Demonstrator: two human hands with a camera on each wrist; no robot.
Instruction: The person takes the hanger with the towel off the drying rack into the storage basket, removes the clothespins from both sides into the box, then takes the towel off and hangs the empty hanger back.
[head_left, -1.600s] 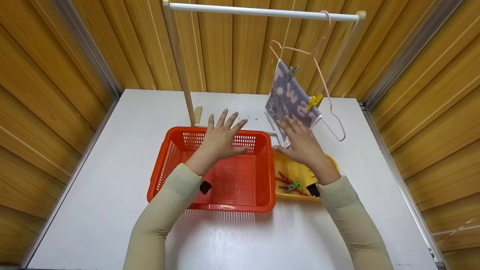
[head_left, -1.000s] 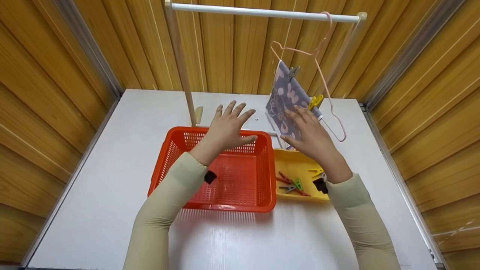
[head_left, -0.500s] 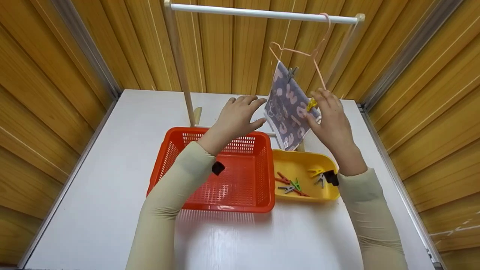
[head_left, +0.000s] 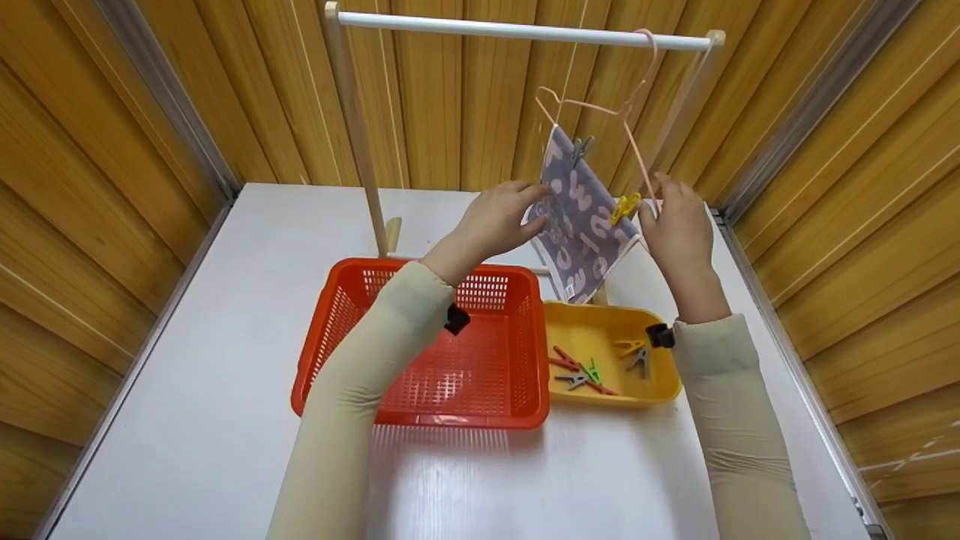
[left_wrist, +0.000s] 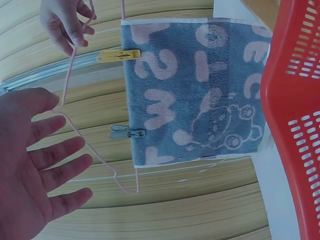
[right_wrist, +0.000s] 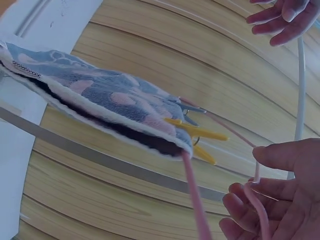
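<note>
A purple towel point(head_left: 585, 232) with pink letters hangs folded over a pink hanger point(head_left: 641, 165). One grey clothespin point(left_wrist: 127, 132) and one yellow clothespin point(left_wrist: 119, 55) clip its top edge. My right hand point(head_left: 679, 225) is at the hanger's right end, thumb and fingers curled round the wire, as the right wrist view shows. On the other side, my left hand point(head_left: 499, 217) is raised at the towel's left edge, overlapping it in the head view. Its fingers point(left_wrist: 60, 175) are spread with nothing between them in the left wrist view.
The hanger's hook sits on the white bar point(head_left: 487, 28) of a wooden-legged rack. Below stands a red basket point(head_left: 311, 360), beside a yellow tray point(head_left: 622, 401) with several clothespins point(head_left: 592, 371). Wood-patterned walls point(head_left: 435, 105) enclose the white table point(head_left: 225, 315).
My right hand has moved from in front of the towel to the hanger's right end and curled round its wire. My left hand has risen and shifted right, toward the towel.
</note>
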